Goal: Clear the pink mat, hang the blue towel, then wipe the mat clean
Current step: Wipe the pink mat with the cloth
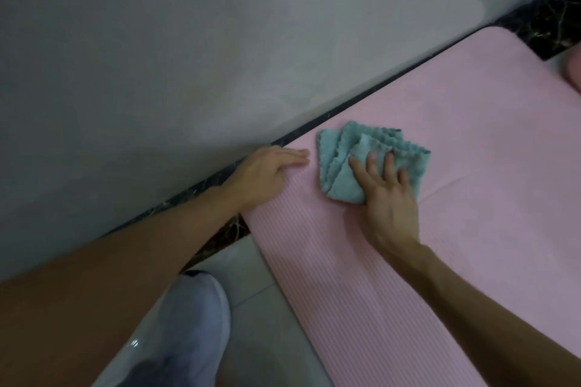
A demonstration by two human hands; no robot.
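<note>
You're seeing a dim, soft, slightly smeared picture under flat cool light, where the grey wall (pixel 157 41) looks blotchy, your right hand (pixel 388 198) casts only a faint shadow on the pink mat (pixel 471 135), and a small glint shows lower left.

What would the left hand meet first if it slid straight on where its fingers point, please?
Most likely the folded teal scalloped cloth on the pink ribbed mat, lying just ahead of the left hand.

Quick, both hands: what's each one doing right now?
Left hand: open, fingers straight, resting on the pink mat edge.
Right hand: open, spread fingers pressing the teal cloth onto the mat.
</note>
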